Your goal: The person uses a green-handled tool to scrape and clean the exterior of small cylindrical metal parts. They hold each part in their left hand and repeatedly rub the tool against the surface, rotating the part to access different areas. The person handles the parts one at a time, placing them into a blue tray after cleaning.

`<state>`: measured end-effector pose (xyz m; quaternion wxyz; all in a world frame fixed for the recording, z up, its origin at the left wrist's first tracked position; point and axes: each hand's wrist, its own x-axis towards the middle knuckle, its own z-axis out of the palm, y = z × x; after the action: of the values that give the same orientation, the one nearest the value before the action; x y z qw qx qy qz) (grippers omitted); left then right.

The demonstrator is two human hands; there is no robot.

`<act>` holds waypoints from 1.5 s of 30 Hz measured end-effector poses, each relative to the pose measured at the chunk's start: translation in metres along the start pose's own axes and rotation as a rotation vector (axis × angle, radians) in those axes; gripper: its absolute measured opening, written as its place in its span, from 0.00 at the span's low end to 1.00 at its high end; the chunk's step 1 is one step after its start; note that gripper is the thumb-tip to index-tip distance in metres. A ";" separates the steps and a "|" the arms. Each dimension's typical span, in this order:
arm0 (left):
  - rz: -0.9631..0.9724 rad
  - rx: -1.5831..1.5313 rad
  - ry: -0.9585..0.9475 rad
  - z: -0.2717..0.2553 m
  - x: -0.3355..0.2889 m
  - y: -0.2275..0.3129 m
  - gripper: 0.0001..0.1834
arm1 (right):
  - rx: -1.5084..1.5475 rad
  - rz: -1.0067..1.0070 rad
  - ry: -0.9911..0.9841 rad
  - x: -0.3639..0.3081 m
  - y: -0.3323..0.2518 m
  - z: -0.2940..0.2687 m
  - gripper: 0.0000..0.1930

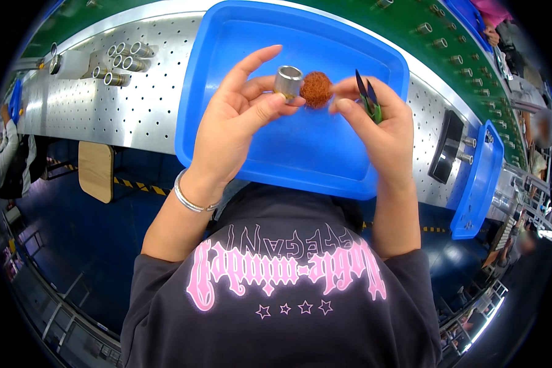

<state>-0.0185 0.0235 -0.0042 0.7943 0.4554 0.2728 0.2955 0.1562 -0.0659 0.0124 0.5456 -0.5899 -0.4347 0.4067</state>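
Observation:
My left hand [236, 119] holds a short, shiny metal sleeve [287, 83] between thumb and fingers, its open end up, above a large blue tray [276, 165]. The index finger stretches upward, away from the sleeve. A pair of small snips [369, 101] with dark blades and a green handle is tucked in my right hand [383, 116], the blades pointing up and away. Between the hands sits a round reddish-brown clump [317, 90] of fine, tangled strands. My right fingertips are close by its right side; whether they touch it I cannot tell.
Several metal sleeves [121, 63] lie on the perforated metal bench [156, 104] at left. A black flat object [446, 147] and a smaller blue tray [477, 190] are at right. Beyond the bench runs a green surface [405, 21] with more sleeves. A wooden stool [95, 172] stands lower left.

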 end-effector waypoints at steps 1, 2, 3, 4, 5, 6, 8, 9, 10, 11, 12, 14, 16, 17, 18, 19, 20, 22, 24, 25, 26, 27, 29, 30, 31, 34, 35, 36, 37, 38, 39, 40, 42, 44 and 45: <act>0.022 0.045 -0.033 -0.001 -0.001 -0.001 0.29 | -0.123 -0.019 0.018 0.003 -0.007 0.000 0.07; 0.042 0.088 -0.074 -0.001 -0.001 -0.002 0.30 | -0.249 -0.038 0.042 0.004 -0.013 -0.001 0.08; 0.063 0.132 -0.114 0.000 -0.001 -0.002 0.31 | -0.302 -0.130 0.004 0.007 -0.014 -0.002 0.09; 0.069 0.197 -0.139 0.001 -0.001 -0.002 0.31 | -0.355 -0.222 -0.035 0.013 -0.013 -0.004 0.10; 0.073 0.263 -0.165 0.002 -0.002 -0.001 0.32 | -0.407 -0.313 -0.073 0.017 -0.013 -0.006 0.10; 0.079 0.329 -0.191 0.004 -0.003 -0.001 0.32 | -0.415 -0.286 -0.161 0.020 -0.012 -0.008 0.11; 0.083 0.341 -0.195 0.009 -0.005 -0.002 0.33 | -0.424 -0.234 -0.341 0.023 -0.010 -0.014 0.12; 0.087 0.349 -0.195 0.010 -0.005 -0.002 0.33 | -0.452 -0.255 -0.369 0.023 -0.010 -0.016 0.11; 0.052 0.330 -0.206 0.010 -0.005 -0.001 0.34 | -0.481 -0.276 -0.398 0.024 -0.009 -0.017 0.10; 0.018 0.311 -0.215 0.009 -0.006 0.000 0.34 | -0.509 -0.296 -0.428 0.024 -0.009 -0.018 0.09; -0.016 0.291 -0.225 0.008 -0.006 0.000 0.35 | -0.477 -0.272 -0.354 0.023 -0.008 -0.018 0.07; -0.036 0.195 -0.203 0.003 -0.004 -0.002 0.34 | -0.412 -0.221 -0.206 0.020 -0.007 -0.017 0.05; -0.066 0.109 -0.164 0.001 -0.003 -0.002 0.32 | -0.416 -0.156 -0.146 0.017 -0.012 -0.018 0.04; -0.084 0.071 -0.139 0.002 -0.002 0.000 0.31 | -0.419 -0.124 -0.115 0.016 -0.014 -0.019 0.04; -0.103 0.034 -0.113 0.003 -0.002 0.000 0.30 | -0.411 -0.139 -0.096 0.015 -0.013 -0.019 0.04; -0.117 -0.010 -0.086 0.003 -0.002 -0.001 0.29 | -0.403 -0.153 -0.078 0.014 -0.011 -0.017 0.04; -0.131 -0.055 -0.059 0.004 -0.001 -0.003 0.27 | -0.396 -0.167 -0.059 0.013 -0.010 -0.016 0.04; -0.146 -0.118 -0.033 0.005 0.000 -0.005 0.25 | -0.398 -0.135 -0.016 0.011 -0.013 -0.011 0.05; -0.144 -0.155 -0.029 0.005 0.000 -0.006 0.24 | -0.398 -0.114 0.007 0.009 -0.015 -0.007 0.05; -0.144 -0.170 -0.031 0.005 -0.001 -0.006 0.24 | -0.397 -0.110 0.010 0.009 -0.016 -0.005 0.05; -0.145 -0.185 -0.034 0.005 0.000 -0.007 0.24 | -0.396 -0.105 0.014 0.009 -0.016 -0.004 0.06; -0.145 -0.200 -0.036 0.005 0.000 -0.007 0.24 | -0.381 -0.134 0.015 0.009 -0.015 -0.002 0.06; -0.133 -0.202 -0.031 0.004 0.000 -0.008 0.24 | -0.351 -0.193 0.016 0.011 -0.013 0.001 0.06; -0.126 -0.204 -0.029 0.003 0.000 -0.008 0.24 | -0.344 -0.202 0.009 0.012 -0.013 0.003 0.05; -0.121 -0.205 -0.028 0.003 0.000 -0.009 0.23 | -0.338 -0.210 0.003 0.012 -0.013 0.004 0.05; -0.109 -0.195 -0.024 0.002 0.000 -0.009 0.22 | -0.332 -0.223 -0.006 0.013 -0.014 0.007 0.05; -0.106 -0.186 -0.024 0.002 0.000 -0.010 0.22 | -0.334 -0.225 -0.006 0.013 -0.014 0.008 0.05; -0.104 -0.177 -0.025 0.001 0.000 -0.010 0.22 | -0.331 -0.235 -0.008 0.013 -0.015 0.009 0.05; -0.107 -0.175 -0.026 0.001 0.000 -0.010 0.22 | -0.329 -0.245 -0.009 0.014 -0.015 0.010 0.06; -0.109 -0.173 -0.027 0.000 0.000 -0.010 0.22 | -0.327 -0.256 -0.010 0.014 -0.015 0.010 0.06; -0.112 -0.171 -0.029 0.000 0.000 -0.010 0.22 | -0.305 -0.271 -0.013 0.015 -0.014 0.011 0.06; -0.103 -0.165 -0.022 0.000 -0.001 -0.010 0.22 | -0.283 -0.286 -0.016 0.015 -0.013 0.013 0.06; -0.083 -0.152 -0.007 0.002 -0.001 -0.009 0.22 | -0.270 -0.305 -0.021 0.016 -0.012 0.015 0.06; -0.047 -0.124 0.018 0.004 -0.001 -0.010 0.21 | -0.289 -0.312 -0.026 0.016 -0.013 0.017 0.06; -0.029 -0.110 0.030 0.004 -0.002 -0.010 0.21 | -0.318 -0.327 -0.042 0.017 -0.013 0.017 0.05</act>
<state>-0.0142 0.0157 -0.0109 0.8180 0.4026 0.2748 0.3055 0.1443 -0.0449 0.0243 0.4950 -0.5815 -0.5946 0.2514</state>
